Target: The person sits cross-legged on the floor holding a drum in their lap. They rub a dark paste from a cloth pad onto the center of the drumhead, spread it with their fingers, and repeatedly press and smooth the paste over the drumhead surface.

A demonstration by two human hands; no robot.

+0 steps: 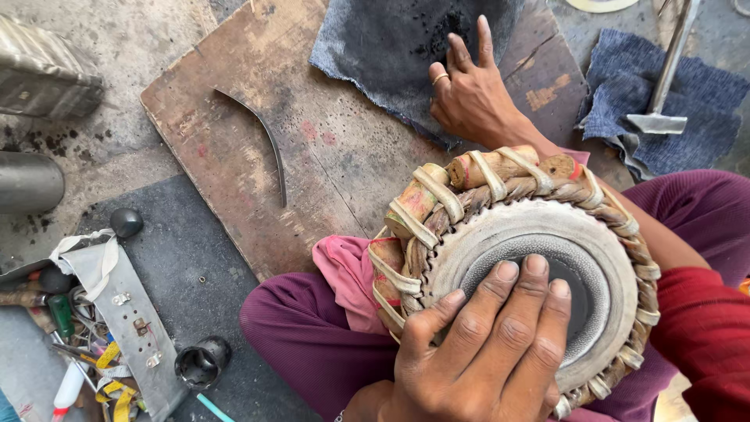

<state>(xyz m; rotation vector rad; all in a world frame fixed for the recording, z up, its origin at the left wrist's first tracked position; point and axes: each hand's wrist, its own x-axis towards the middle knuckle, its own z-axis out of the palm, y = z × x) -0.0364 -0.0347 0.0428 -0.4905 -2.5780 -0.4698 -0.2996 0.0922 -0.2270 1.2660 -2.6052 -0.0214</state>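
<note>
A small hand drum (617, 234), its pale skin head carrying a black centre patch and its side laced with straps over wooden pegs, lies tilted on my lap. My left hand (484, 352) lies flat on the drum head, fingers spread over the black patch. My right hand (469, 94), a ring on one finger, reaches past the drum. Its fingertips touch a dark denim cloth (367, 47) dusted with black powder. Neither hand grips anything.
The cloth lies on a worn wooden board (234, 133) beside a thin curved metal strip (262, 133). A hammer (664, 86) rests on a second denim piece (703, 101) at the right. A box of small tools (101, 328), a black cup (201, 363) and metal cylinders (27, 180) sit left.
</note>
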